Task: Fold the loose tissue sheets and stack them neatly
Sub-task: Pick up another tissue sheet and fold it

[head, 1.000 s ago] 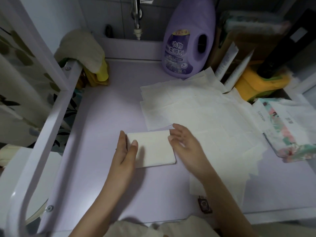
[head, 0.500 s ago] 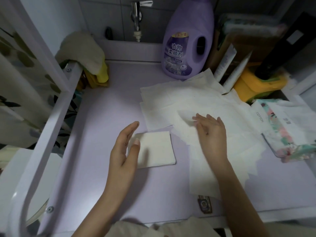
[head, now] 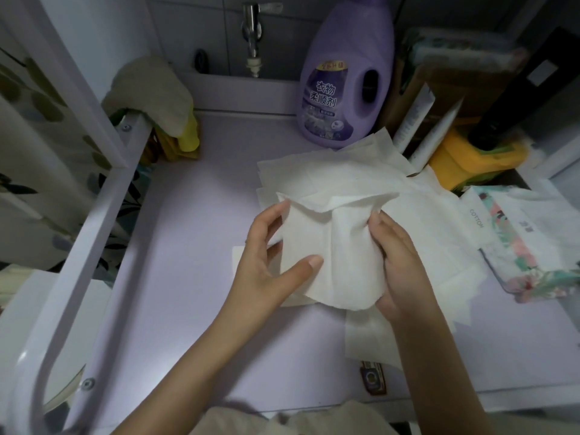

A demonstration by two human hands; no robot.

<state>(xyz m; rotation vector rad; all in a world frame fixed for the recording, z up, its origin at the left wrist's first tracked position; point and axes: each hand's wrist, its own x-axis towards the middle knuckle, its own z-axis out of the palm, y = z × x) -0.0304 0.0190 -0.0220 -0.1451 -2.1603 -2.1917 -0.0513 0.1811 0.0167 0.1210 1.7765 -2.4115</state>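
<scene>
In the head view, your left hand (head: 266,268) and your right hand (head: 401,262) both hold one tissue sheet (head: 335,240), lifted a little above the lilac worktop (head: 188,246). The left thumb lies on the front of the sheet and the fingers go behind its left edge. The right fingers are curled round its right edge, where the paper bunches.

The sheet hangs with soft waves and its lower edge curls, so I judge it very light, limp and easy to tear. It cannot keep a shape by itself. Take it at two corners of one edge, with a light pinch, and let the worktop carry it while you crease.

The pile of loose sheets (head: 329,174) lies spread out just behind the hands, up to the fabric softener bottle (head: 342,89). A folded tissue (head: 239,255) lies flat under the hands, mostly hidden. The floral tissue pack (head: 527,255) lies at the right.
</scene>
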